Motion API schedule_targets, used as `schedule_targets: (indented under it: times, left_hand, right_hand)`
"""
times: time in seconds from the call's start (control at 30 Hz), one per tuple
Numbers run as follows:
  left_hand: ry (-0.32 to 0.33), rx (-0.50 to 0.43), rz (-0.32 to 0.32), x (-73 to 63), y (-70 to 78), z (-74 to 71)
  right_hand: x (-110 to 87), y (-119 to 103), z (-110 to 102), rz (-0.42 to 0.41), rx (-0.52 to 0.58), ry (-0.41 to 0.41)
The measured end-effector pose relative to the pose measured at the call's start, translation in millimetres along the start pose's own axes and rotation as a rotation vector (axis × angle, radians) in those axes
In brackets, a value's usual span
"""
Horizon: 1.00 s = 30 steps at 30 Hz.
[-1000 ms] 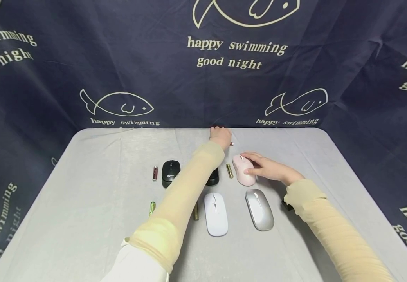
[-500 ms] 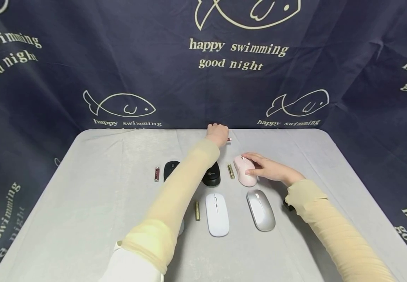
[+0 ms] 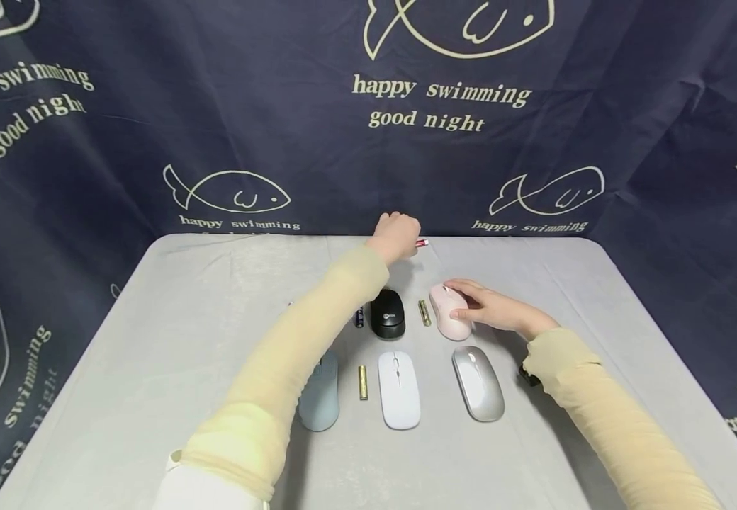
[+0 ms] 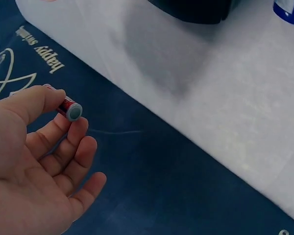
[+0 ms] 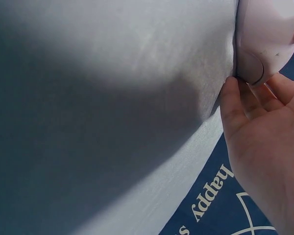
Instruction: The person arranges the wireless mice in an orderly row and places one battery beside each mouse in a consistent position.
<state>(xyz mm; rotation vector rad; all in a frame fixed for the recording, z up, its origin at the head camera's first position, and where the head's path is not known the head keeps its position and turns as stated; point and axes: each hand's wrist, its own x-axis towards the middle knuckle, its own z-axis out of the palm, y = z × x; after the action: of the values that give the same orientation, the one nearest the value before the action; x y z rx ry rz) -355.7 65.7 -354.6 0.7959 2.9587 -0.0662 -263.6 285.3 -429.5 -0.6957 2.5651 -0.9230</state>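
My left hand is raised above the table's back edge and pinches a red battery between thumb and fingertips. In the left wrist view the battery's flat silver end shows, and the other fingers curl loosely below it. My right hand grips a pink computer mouse on the table, thumb on the near part and fingers round the far end. The right wrist view shows fingertips against the mouse's end. Left of the pink mouse lie a gold battery and a black mouse.
Nearer the front are a white mouse, a silver mouse, a gold battery and a blue-grey mouse partly behind the left sleeve. A dark blue battery peeks out beside that arm. Dark printed cloth hangs behind the table.
My left hand has moved up and away toward the back edge, with the red battery in it. Its sleeve now uncovers the black mouse and part of the blue-grey one. The right hand stays put.
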Motion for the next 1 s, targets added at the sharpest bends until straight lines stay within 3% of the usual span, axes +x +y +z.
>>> schedule_targets:
  times: [0.57, 1.0]
  left_hand:
    - [0.121, 0.025, 0.143, -41.2, -5.5, -36.3]
    - [0.222, 0.108, 0.32, -77.1, 4.8, -39.5]
  right_hand:
    - [-2.3, -0.4, 1.9, -0.013, 0.001, 0.006]
    - [-1.1, 0.1, 1.4, -0.023, -0.001, 0.004]
